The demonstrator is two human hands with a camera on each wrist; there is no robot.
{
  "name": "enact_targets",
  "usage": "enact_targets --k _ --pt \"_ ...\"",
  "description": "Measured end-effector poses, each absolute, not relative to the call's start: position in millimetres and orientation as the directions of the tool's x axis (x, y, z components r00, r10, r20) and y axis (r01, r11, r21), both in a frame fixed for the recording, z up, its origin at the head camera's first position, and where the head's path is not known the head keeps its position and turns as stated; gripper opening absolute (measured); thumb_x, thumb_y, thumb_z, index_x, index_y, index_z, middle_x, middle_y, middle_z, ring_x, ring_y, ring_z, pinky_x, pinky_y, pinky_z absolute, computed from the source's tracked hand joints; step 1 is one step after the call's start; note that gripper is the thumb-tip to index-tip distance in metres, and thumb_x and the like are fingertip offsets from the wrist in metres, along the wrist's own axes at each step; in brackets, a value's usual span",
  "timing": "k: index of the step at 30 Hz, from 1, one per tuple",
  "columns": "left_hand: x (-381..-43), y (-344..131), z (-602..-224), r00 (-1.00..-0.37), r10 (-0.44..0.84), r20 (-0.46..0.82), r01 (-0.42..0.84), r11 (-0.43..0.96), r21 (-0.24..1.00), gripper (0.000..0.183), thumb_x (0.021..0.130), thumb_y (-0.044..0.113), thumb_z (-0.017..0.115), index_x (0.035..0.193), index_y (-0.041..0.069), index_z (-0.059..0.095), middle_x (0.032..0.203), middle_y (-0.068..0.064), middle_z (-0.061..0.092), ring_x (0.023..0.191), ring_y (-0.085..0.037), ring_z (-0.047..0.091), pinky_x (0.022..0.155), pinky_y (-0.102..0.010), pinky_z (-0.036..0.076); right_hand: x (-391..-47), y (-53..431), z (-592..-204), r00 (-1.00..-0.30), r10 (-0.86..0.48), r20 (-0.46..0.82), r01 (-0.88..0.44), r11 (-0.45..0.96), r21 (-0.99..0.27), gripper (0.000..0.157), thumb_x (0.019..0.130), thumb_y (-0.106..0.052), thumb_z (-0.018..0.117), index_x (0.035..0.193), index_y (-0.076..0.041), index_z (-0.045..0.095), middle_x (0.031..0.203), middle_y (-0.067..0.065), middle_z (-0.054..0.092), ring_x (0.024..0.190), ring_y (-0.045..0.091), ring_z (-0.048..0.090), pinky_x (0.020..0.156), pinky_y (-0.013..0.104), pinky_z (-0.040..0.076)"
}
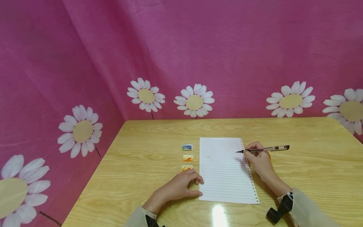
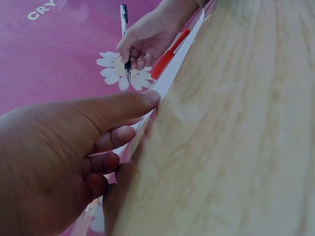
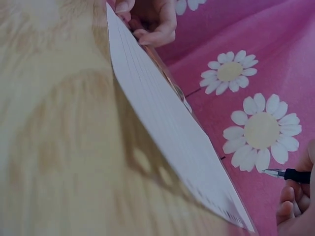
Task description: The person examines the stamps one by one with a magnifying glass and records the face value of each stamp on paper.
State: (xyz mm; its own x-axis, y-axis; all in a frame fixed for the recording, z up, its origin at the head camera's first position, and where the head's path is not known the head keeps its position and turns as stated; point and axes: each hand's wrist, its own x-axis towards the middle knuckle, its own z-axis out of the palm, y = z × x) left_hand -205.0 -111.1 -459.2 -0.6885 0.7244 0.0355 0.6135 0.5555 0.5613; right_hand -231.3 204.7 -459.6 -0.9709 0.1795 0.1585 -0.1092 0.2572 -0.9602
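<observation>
A sheet of lined loose-leaf paper (image 1: 224,176) lies on the wooden table, with holes along its right side and a faint bit of writing near its upper left. My right hand (image 1: 259,159) grips a black gel pen (image 1: 272,148) over the right part of the sheet, nib pointing left. In the right wrist view the pen's nib (image 3: 273,172) stands clear of the sheet. My left hand (image 1: 181,186) rests at the sheet's left edge, thumb stretched to it and fingers loosely bent. Its thumb (image 2: 130,105) lies along the paper edge in the left wrist view.
Left of the sheet, three small printed picture cards stand in a column: a blue-green one (image 1: 187,147), a yellow-red one (image 1: 188,158) and a yellow one (image 1: 187,167) beside the left fingers. A red object (image 2: 167,56) lies by the right hand. A pink flowered cloth (image 1: 227,56) hangs behind the table.
</observation>
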Motion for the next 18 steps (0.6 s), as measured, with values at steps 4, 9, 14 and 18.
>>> enact_targets --k 4,9,14,18 --pt "-204.7 -111.8 -459.3 -0.690 0.722 0.041 0.617 0.559 0.554 0.027 0.086 0.034 0.075 0.109 0.022 0.064 0.096 0.010 0.057 0.090 0.001 0.049 0.088 -0.018 0.044 -232.1 210.9 -460.2 -0.967 0.186 0.174 -0.122 0.260 -0.958 0.007 0.091 -0.005 0.061 0.092 -0.006 0.054 0.073 -0.016 0.054 0.059 0.006 0.049 0.054 0.022 0.043" --pt "-204.2 -112.2 -458.6 -0.695 0.718 0.035 0.610 0.564 0.557 0.027 0.086 0.034 0.075 0.108 0.023 0.063 0.096 0.010 0.056 0.090 0.001 0.049 0.088 -0.018 0.043 -230.9 216.0 -459.5 -0.959 0.204 0.198 -0.132 0.295 -0.946 0.007 0.090 -0.005 0.062 0.090 -0.008 0.055 0.078 -0.019 0.053 0.065 0.001 0.048 0.058 0.019 0.042" --pt "-204.2 -111.4 -458.2 -0.697 0.717 0.035 0.606 0.561 0.564 0.027 0.087 0.034 0.075 0.108 0.022 0.063 0.096 0.009 0.057 0.091 0.000 0.049 0.088 -0.018 0.043 -230.6 223.9 -459.1 -0.954 0.221 0.204 -0.128 0.314 -0.941 0.008 0.090 -0.005 0.063 0.089 -0.009 0.056 0.079 -0.022 0.052 0.068 -0.001 0.047 0.060 0.017 0.041" --pt "-204.4 -111.3 -458.6 -0.692 0.721 0.033 0.601 0.551 0.578 0.027 0.087 0.033 0.074 0.109 0.021 0.064 0.097 0.008 0.058 0.091 0.000 0.050 0.087 -0.019 0.044 -230.2 231.6 -458.6 -0.954 0.236 0.183 -0.101 0.321 -0.942 0.010 0.091 -0.008 0.063 0.090 -0.014 0.056 0.080 -0.021 0.052 0.069 0.000 0.047 0.060 0.018 0.042"
